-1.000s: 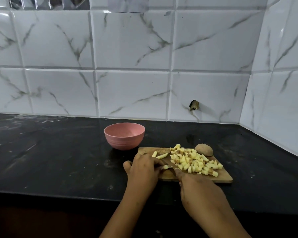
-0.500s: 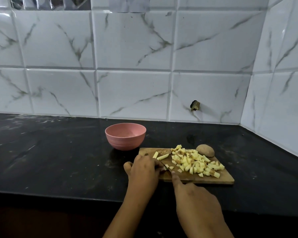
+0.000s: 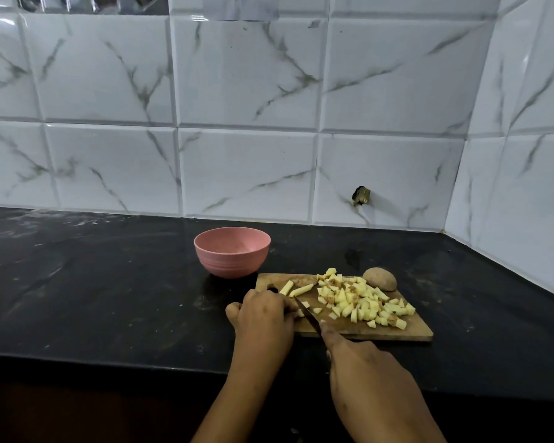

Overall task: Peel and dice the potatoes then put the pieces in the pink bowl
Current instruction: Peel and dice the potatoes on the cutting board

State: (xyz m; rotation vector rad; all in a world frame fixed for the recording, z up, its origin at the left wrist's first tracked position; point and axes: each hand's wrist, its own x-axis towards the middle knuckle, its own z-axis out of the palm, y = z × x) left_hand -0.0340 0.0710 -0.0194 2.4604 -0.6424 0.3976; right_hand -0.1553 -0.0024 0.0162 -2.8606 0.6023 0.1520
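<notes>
While right hand (image 3: 365, 372) grips knife (image 3: 307, 316) and left hand (image 3: 263, 314) pinches potato piece (image 3: 299, 312), diced pile (image 3: 362, 302) just right of knife.

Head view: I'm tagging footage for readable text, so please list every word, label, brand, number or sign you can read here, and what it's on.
None: no readable text shows in this view.
The pink bowl, wooden cutting board, knife blade and marble-veined wall tiles all look unmarked. The knife's handle is hidden inside the right hand.
</notes>
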